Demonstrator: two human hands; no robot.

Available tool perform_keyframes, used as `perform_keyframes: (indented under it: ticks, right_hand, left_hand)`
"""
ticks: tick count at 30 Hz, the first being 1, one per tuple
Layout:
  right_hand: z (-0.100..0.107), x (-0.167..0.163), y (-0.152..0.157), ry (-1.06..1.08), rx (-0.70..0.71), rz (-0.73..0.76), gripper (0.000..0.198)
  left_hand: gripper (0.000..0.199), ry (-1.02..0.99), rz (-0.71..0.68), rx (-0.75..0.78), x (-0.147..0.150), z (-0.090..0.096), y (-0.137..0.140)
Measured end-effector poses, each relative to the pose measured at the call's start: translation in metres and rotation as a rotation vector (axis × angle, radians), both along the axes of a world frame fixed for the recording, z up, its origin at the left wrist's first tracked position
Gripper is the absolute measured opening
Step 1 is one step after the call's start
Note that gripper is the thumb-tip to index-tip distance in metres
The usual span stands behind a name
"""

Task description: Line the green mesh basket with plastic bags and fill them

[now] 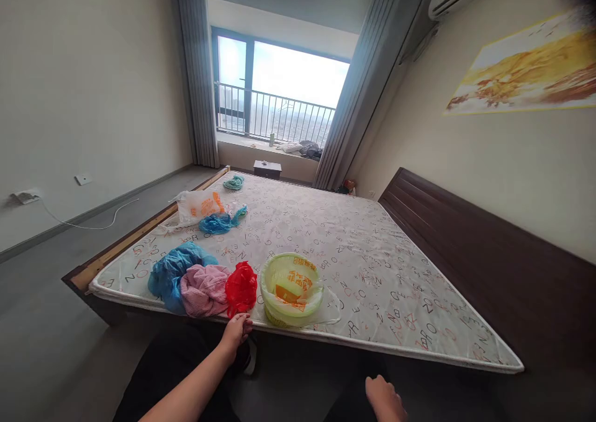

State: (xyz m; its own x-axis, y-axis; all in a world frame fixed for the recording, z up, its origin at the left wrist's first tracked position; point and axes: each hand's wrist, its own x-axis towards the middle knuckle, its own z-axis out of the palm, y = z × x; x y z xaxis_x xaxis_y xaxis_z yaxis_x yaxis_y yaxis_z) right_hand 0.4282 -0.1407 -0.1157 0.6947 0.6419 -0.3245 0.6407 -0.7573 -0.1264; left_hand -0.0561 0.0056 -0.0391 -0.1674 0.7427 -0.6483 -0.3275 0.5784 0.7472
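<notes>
Head view, left hand (237,330) fingertips under red bag (241,289), right hand (382,398) cut off

Your left hand (236,330) meets the red bag (241,288) at the mattress (372,254) near edge, pink cloth (203,290) left, green basket (291,288) right. Beyond and right of the basket, the mattress lies open.

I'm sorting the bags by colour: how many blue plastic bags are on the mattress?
2. A large blue bag lies at the near edge beside the pink cloth; a smaller blue bag lies farther back by the white-and-orange bag. Others may be hidden.
</notes>
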Motion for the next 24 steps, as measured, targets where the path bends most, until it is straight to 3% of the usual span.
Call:
perform_keyframes:
  ticks: [5, 10, 18, 24]
  right_hand:
    - [-0.007, 0.002, 0.001, 0.021, -0.011, -0.018, 0.038]
    - [-0.002, -0.008, 0.010, 0.021, -0.069, 0.052, 0.035]
    - [-0.002, -0.008, 0.008, -0.013, -0.003, 0.005, 0.036]
    - [-0.002, -0.002, 0.008, 0.071, -0.047, 0.037, 0.031]
  left_hand:
    - [0.016, -0.050, 0.020, -0.009, -0.001, 0.000, -0.001]
    - [0.022, -0.036, -0.012, -0.005, 0.002, -0.002, -0.003]
    - [0.020, -0.049, -0.029, -0.007, -0.001, -0.005, -0.004]
    - [0.011, -0.182, 0.054, -0.130, 0.001, -0.006, -0.002]
